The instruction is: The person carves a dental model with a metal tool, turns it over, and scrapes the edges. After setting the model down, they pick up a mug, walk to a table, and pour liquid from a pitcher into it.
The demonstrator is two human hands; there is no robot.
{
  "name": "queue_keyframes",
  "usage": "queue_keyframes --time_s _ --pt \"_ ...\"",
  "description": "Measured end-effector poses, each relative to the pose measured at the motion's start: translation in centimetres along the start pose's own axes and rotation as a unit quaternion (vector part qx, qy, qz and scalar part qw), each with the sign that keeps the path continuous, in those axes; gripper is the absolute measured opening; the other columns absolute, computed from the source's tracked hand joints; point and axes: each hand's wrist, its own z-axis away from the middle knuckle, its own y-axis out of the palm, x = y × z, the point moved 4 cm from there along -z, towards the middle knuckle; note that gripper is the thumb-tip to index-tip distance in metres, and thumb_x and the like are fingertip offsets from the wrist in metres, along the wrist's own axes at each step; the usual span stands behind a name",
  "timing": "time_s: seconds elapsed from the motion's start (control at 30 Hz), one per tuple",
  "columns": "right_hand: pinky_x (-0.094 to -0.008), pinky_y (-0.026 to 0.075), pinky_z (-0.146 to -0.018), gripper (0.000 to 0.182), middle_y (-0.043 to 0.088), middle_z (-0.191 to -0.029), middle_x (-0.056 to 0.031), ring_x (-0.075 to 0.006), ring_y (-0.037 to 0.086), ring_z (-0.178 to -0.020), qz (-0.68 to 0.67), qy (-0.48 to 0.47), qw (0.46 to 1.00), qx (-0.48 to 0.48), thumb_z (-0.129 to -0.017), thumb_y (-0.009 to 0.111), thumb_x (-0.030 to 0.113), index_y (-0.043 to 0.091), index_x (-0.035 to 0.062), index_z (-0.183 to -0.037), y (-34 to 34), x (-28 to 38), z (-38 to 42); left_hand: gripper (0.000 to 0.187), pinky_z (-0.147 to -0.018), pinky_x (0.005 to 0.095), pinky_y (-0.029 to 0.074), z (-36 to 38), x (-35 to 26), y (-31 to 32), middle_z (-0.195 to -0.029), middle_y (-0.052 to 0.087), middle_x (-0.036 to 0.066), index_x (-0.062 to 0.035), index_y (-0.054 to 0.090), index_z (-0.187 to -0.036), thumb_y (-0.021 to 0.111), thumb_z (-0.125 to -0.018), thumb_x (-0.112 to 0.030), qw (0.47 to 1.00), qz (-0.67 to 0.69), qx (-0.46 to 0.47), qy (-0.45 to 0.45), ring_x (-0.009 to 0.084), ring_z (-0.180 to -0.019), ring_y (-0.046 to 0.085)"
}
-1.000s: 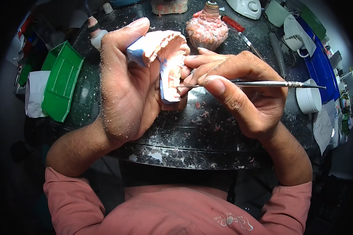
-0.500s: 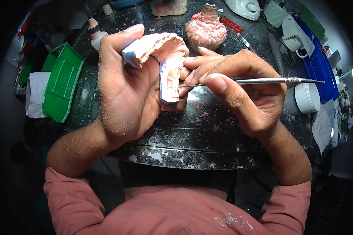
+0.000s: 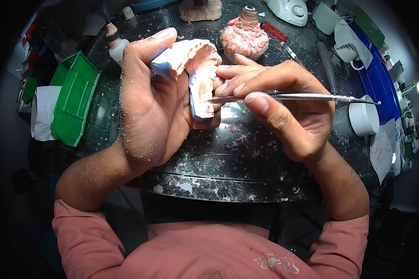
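Note:
A dental cast [image 3: 203, 69] with a pinkish arch of teeth and a blue-white base rests in my left hand [image 3: 151, 100]. My left thumb lies along its upper left side, and the fingers wrap behind and under it. In my right hand [image 3: 288, 100] is a slim metal dental carver [image 3: 312, 96], pinched between thumb and fingers. Its flat end touches the lower right arm of the cast, and its thin hooked end points out to the right. My right fingertips lie close against the cast's right edge. White dust clings to my left hand and wrist.
On the speckled black table [image 3: 246, 172] stand a lump-covered pink pot [image 3: 244, 39], a red-handled knife [image 3: 275, 31], a handpiece [image 3: 328, 67] and a white tub [image 3: 364, 118]. A green bin [image 3: 75, 100] is at the left, a blue tray [image 3: 381, 88] at the right.
The cast has turned slightly in my left hand. The carver has rolled and shifted left, so its broad blade now shows against the cast and its far end looks hooked.

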Motion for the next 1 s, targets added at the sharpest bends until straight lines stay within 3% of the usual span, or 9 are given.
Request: queue_keyframes --time_s 0.2,0.27,0.3,0.4,0.57,0.7,0.83,0.87,1.0 --pt "-0.0439 0.048 -0.098 0.032 0.068 -0.093 -0.0241 -0.0339 0.066 -0.103 -0.045 0.058 0.987 -0.14 -0.097 0.034 0.015 0.051 -0.0077 -0.112 -1.0 0.1 0.2 0.07 -0.067 0.0305 0.042 -0.6 0.0 -0.6 -0.095 0.052 0.009 0.002 0.051 -0.121 0.028 -0.092 -0.057 0.997 0.023 0.07 0.004 0.0201 -0.081 0.051" --pt "-0.0277 0.054 -0.07 0.034 0.05 -0.063 -0.0029 -0.0101 0.055 -0.061 -0.068 0.07 0.984 -0.147 -0.102 0.032 0.017 0.049 -0.0077 -0.117 -1.6 0.0 0.2 0.071 -0.068 0.032 0.043 -0.9 -0.1 -0.6 -0.098 0.053 0.01 0.0047 0.049 -0.125 0.028 -0.091 -0.055 0.998 0.032 0.059 0.011 0.0209 -0.083 0.052" --pt "-0.0176 0.04 -0.053 0.033 0.033 -0.061 0.005 -0.0022 0.034 -0.053 -0.031 0.138 0.971 -0.193 -0.104 0.035 0.019 0.05 -0.0052 -0.12 -1.2 0.5 0.3 0.073 -0.07 0.0335 0.044 -1.1 -0.2 -0.6 -0.102 0.055 0.011 0.0075 0.047 -0.128 0.029 -0.091 -0.053 0.998 0.041 0.048 0.018 0.0216 -0.085 0.053" --pt "-0.016 0.027 -0.05 0.03 0.035 -0.066 0.0075 0.0 0.031 -0.056 0.045 0.117 0.975 -0.186 -0.103 0.04 0.018 0.051 -0.0022 -0.123 -0.9 -0.3 0.0 0.075 -0.074 0.0364 0.046 -1.3 -0.3 -0.5 -0.116 0.056 0.017 0.011 0.043 -0.133 0.03 -0.091 -0.049 0.997 0.064 -0.006 0.039 0.0238 -0.091 0.056" --pt "-0.0132 0.035 -0.064 0.017 0.043 -0.086 0.0057 0.0006 0.037 -0.072 -0.1 0.166 0.968 -0.159 -0.095 0.061 0.008 0.052 0.0023 -0.108 0.4 -1.0 0.2 0.076 -0.104 0.0443 0.041 -1.0 -0.3 -0.2 -0.129 0.053 0.023 0.0128 0.031 -0.142 0.031 -0.086 -0.039 0.996 0.054 0.032 0.069 0.0299 -0.116 0.054" --pt "-0.0135 0.034 -0.063 0.03 0.044 -0.086 0.0055 0.0004 0.038 -0.074 0.023 0.159 0.978 -0.133 -0.084 0.074 0.004 0.051 0.0034 -0.104 0.9 -1.6 0.3 0.085 -0.105 0.0403 0.039 -0.7 -0.3 -0.2 -0.128 0.053 0.023 0.013 0.027 -0.144 0.037 -0.079 -0.04 0.983 -0.054 0.136 0.112 0.0282 -0.117 0.053" --pt "-0.0148 0.026 -0.055 0.015 0.044 -0.08 0.0061 0.0015 0.035 -0.066 -0.037 0.142 0.974 -0.17 -0.093 0.062 0.009 0.055 0.0035 -0.105 0.3 -1.1 0.3 0.084 -0.106 0.0401 0.039 -0.6 -0.6 0.0 -0.128 0.053 0.023 0.013 0.027 -0.144 0.037 -0.079 -0.04 0.983 -0.058 0.11 0.134 0.0277 -0.116 0.053" --pt "-0.0151 0.034 -0.058 0.012 0.06 -0.094 0.0004 0.0016 0.04 -0.068 -0.049 0.19 0.962 -0.189 -0.098 0.054 0.011 0.058 0.0032 -0.107 -0.4 -0.5 0.5 0.084 -0.106 0.04 0.038 -0.7 -0.8 -0.2 -0.129 0.052 0.023 0.0129 0.027 -0.144 0.037 -0.079 -0.04 0.981 -0.065 0.119 0.136 0.028 -0.118 0.053" --pt "-0.0152 0.038 -0.055 0.025 0.063 -0.097 -0.0014 -0.0002 0.046 -0.07 -0.109 0.172 0.958 -0.204 -0.104 0.045 0.02 0.061 0.0032 -0.114 -1.5 -1.3 0.6 0.08 -0.106 0.0424 0.039 -0.7 -0.8 -0.4 -0.131 0.052 0.025 0.012 0.03 -0.143 0.034 -0.082 -0.04 0.988 -0.03 0.068 0.132 0.0298 -0.12 0.053"
